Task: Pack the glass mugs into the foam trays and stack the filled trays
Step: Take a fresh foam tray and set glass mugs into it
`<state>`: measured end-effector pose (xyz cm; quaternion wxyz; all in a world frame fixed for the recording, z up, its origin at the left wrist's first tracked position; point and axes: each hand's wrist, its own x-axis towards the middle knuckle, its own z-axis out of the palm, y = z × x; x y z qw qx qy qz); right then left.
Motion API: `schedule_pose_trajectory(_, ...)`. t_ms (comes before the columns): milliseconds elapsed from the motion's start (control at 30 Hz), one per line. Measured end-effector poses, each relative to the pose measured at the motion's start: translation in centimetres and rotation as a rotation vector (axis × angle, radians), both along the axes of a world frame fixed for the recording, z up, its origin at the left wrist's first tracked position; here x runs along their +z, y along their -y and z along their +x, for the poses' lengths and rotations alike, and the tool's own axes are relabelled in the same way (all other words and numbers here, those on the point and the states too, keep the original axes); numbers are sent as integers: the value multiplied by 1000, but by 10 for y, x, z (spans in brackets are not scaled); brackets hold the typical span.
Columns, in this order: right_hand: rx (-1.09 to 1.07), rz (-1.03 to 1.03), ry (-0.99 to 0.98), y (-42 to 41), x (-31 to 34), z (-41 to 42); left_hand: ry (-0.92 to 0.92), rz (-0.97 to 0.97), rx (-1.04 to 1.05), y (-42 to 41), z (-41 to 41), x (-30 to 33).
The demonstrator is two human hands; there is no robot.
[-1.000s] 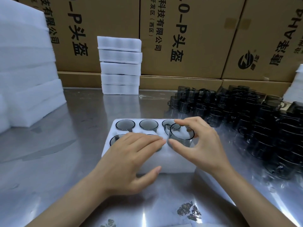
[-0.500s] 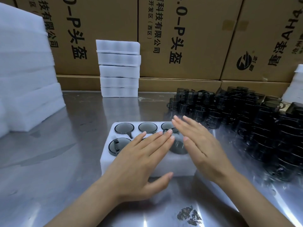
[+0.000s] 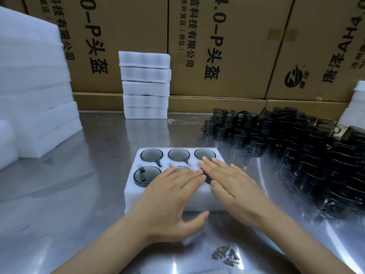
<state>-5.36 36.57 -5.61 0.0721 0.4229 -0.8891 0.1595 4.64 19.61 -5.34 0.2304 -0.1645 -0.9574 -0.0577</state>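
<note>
A white foam tray lies on the steel table in front of me, with dark glass mugs sunk in its round pockets. My left hand lies flat with straight fingers over the tray's near middle pocket. My right hand lies flat beside it over the near right pocket, hiding the mug there. Neither hand grips anything. A pile of loose smoky glass mugs covers the table to the right.
A stack of foam trays stands at the back centre against brown cardboard boxes. Large foam slabs are piled at the left. More white foam shows at the far right edge. The steel table is bare at front left.
One second ago my right hand pinched a mug over the near right pocket. It let go, and both hands now lie flat on the tray's top.
</note>
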Motion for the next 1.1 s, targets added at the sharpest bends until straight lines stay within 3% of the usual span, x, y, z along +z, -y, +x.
schedule_pose_trajectory(100,8,-237,97,0,-9,2,82,4,55,-1,4,-3)
schedule_pose_trajectory(233,-110,-602,240,-5,-12,-3,55,62,64,7,8,-10)
schedule_pose_trajectory(333,-243,-711,427,-10,-10,-7,-43,375,135,19,17,-6)
schedule_pose_trajectory(433,-306,-705,550,-9,-12,-6,-168,900,387,41,20,-5)
schedule_pose_trajectory(500,-308,-724,614,-7,-12,-3,25,1232,519,51,23,-8)
schedule_pose_trajectory(567,-289,-723,663,-8,-9,2,184,1380,446,49,24,-13)
schedule_pose_trajectory(733,-208,-708,789,-9,-6,3,86,1513,269,33,15,-13)
schedule_pose_trajectory(1100,-302,-1080,1110,35,1,-23,-22,1603,96,62,-27,-11)
